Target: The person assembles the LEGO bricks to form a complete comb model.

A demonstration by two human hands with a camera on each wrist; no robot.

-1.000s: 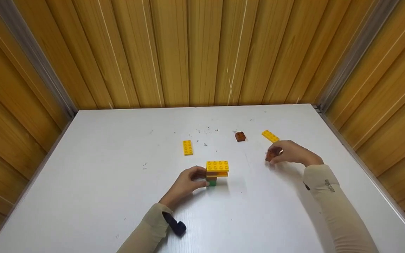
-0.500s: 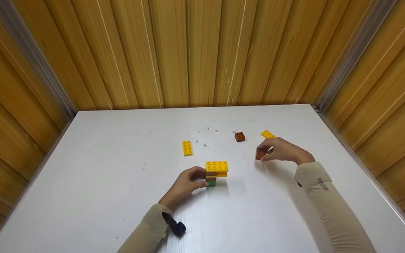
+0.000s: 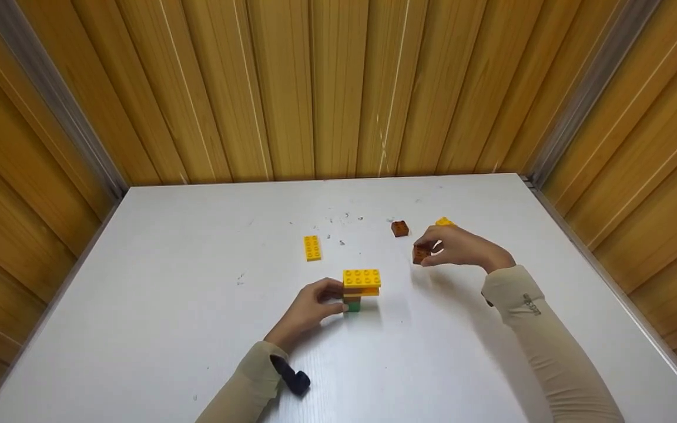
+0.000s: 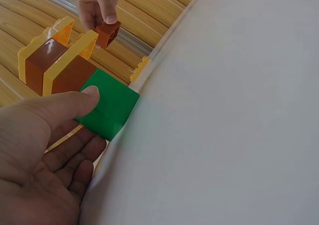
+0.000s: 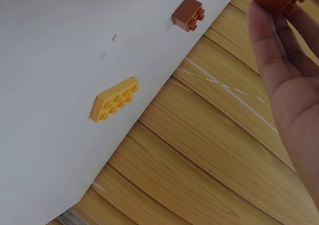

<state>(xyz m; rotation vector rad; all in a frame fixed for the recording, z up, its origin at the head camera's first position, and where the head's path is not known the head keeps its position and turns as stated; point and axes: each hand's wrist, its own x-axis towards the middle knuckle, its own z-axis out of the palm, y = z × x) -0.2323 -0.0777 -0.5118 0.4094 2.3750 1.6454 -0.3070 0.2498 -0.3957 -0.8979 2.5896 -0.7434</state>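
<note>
**L hand (image 3: pixel 315 305) on stack (image 3: pixel 361 279), R hand (image 3: pixel 459 244) w/ brick (image 3: pixel 421 254)**

Head view: stack stands upright on white table (image 3: pixel 168 264), just below ctr of frame. L hand comes in from the lower L; thumb & fingers are closed round the stack's lower part, gripping it from its L side. R hand, ctr-R of frame, pinches the brick, brown, btwn thumb & fingertips, above the table; stack & brick are apart.

Left wrist view: stack's order from the table up = green block (image 4: pixel 109 103), brown, yellow, brown, yellow. Thumb presses the green face; other fingers lie bent, partly hidden behind. The yellow layers overhang the browns, w/ a gap btwn.

Right wrist view: brick sits in the fingertips, upper R corner, partly cut off by the frame edge.

Loose pcs (head view): 2nd brown brick (image 3: pixel 399 228), upper R of ctr, near R hand; yellow plate (image 3: pixel 312 248), studs up, above & L of the stack; another yellow plate (image 3: pixel 444 221), just beyond R hand & partly hidden by it. Wood-look wall (image 3: pixel 285 88) fills the top of the frame.
</note>
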